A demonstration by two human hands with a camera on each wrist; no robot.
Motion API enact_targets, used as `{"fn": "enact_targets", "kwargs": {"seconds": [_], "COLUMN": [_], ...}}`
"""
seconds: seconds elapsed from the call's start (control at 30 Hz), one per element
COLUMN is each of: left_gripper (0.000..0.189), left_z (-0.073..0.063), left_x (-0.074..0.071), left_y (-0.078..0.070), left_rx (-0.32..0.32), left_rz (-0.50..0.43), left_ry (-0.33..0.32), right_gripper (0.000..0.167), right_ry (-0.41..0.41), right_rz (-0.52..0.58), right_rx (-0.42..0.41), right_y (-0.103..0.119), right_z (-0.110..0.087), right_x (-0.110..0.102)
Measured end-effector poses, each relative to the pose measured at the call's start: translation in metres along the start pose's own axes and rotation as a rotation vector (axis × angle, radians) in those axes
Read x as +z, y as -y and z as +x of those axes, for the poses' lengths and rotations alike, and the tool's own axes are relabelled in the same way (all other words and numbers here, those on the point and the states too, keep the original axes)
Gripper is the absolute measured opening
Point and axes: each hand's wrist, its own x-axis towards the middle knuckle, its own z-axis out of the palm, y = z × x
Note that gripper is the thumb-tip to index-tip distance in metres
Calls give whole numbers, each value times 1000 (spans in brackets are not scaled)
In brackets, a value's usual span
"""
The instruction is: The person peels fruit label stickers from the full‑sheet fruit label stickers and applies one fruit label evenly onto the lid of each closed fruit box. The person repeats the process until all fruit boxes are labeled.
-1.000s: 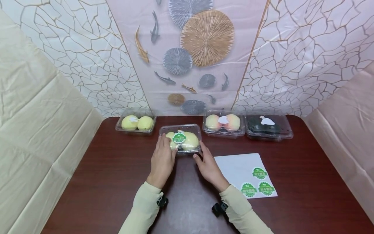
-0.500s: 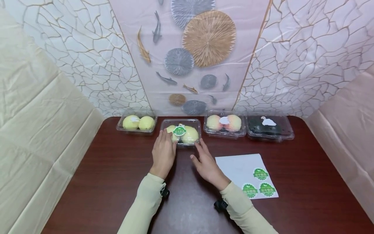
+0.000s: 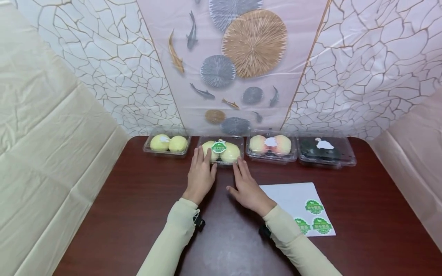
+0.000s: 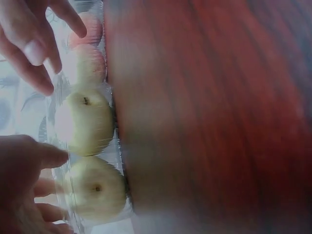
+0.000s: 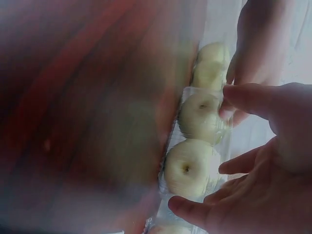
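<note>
In the head view, a clear box [image 3: 224, 164] of two pale fruits [image 3: 230, 154] sits flat near the table's [image 3: 138, 214] 12 o'clock edge. The left hand [image 3: 200, 178] lies at its 8 o'clock corner and the right hand [image 3: 250, 191] at its 4 o'clock corner, fingers long and fairly straight, grasping nothing. One hand at each side probably keeps the box square. Its place, between the yellow fruit box [image 3: 165, 152] at 9 o'clock and the peach box [image 3: 271, 156] at 3, with a dark box [image 3: 345, 153] beyond, suggests a deliberate row. A green label [image 3: 219, 147] faces up on its lid, likely so it can be read. The white sheet [image 3: 286, 195] with spare labels [image 3: 322, 225] lies at 4 o'clock from the box, apparently kept handy for the right hand.

In the left wrist view, the left hand is at 8 o'clock, thumb and fingers extended at the box's edge; whether every tip touches, I cannot tell.

In the right wrist view, the right hand spreads from 4 o'clock, fingers apart and clenched on nothing, steadying by light touch if at all.
</note>
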Motion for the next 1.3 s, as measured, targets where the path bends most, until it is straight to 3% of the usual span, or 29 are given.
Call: {"fn": "enact_targets", "kwargs": {"seconds": [0.1,0.2,0.4,0.47,0.67,0.8,0.9,1.07,1.3], "left_gripper": [72,78,77,77,77,84,89,91,100], "left_z": [1,0,-9,-11,-12,-12,-11,-6,-1], "left_x": [-1,-4,-11,-14,-15,-13,-9,-7,-10], "left_y": [2,0,-12,-18,-27,-28,-27,-25,-21], "left_rx": [7,24,84,97,141,164,166,188,152], "left_rz": [18,37,70,69,114,124,104,85,38], "left_ry": [70,94,101,128,231,271,300,331,352], "right_gripper": [86,86,79,76,73,71,68,64,58], "right_ry": [5,-19,-152,-180,-221,-250,-262,-282,-218], "right_rz": [-28,2,227,374,1095,1343,1437,1498,1587], "right_rx": [4,26,107,154,363,388,379,388,404], "right_y": [-3,-6,-9,-8,-2,0,-3,-11,-16], "right_z": [4,7,7,9,15,17,19,22,26], "right_x": [0,2,6,6,3,3,3,3,12]}}
